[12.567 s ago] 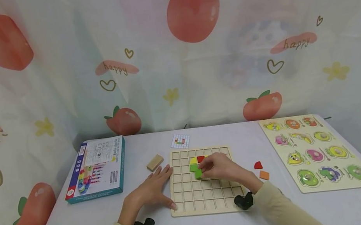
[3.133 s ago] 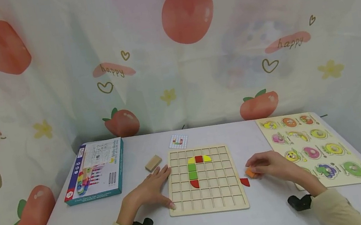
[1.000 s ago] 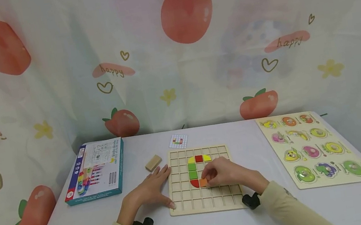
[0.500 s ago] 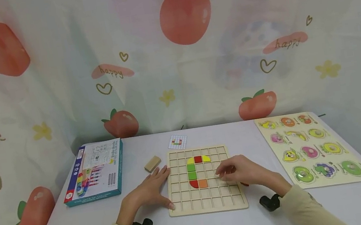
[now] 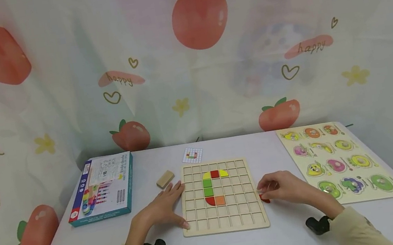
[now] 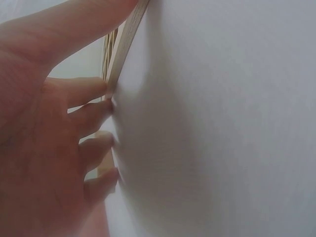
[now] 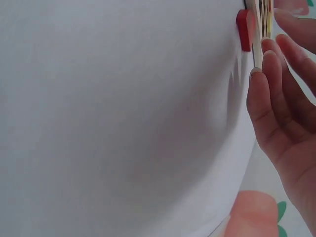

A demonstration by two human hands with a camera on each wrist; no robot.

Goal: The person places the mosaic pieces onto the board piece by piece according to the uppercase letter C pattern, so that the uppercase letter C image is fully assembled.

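A wooden grid board (image 5: 240, 220) lies flat on the table. In its cells sit two yellow quarter-round pieces (image 5: 224, 173), a red square (image 5: 215, 174), two green squares (image 5: 209, 192), a red quarter-round piece (image 5: 210, 201) and an orange square (image 5: 220, 200). My left hand (image 5: 161, 214) is spread along the board's left edge, thumb and fingertips touching it. Just off the right edge, my right hand (image 5: 284, 188) hovers by a loose red quarter-round piece (image 7: 244, 30), partly hidden in the head view. In the right wrist view, its fingers look apart from that piece and hold nothing.
A small pattern card (image 5: 192, 155) lies behind the board. A plain wooden block (image 5: 165, 179) is near my left fingertips. To the left lies a boxed toy set (image 5: 103, 188), to the right a fruit puzzle board (image 5: 337, 160). A printed curtain hangs behind.
My right hand has set the orange square beside the red quarter-round piece on the board, released it and moved right, to the loose red piece. My left hand stays at the board's edge.
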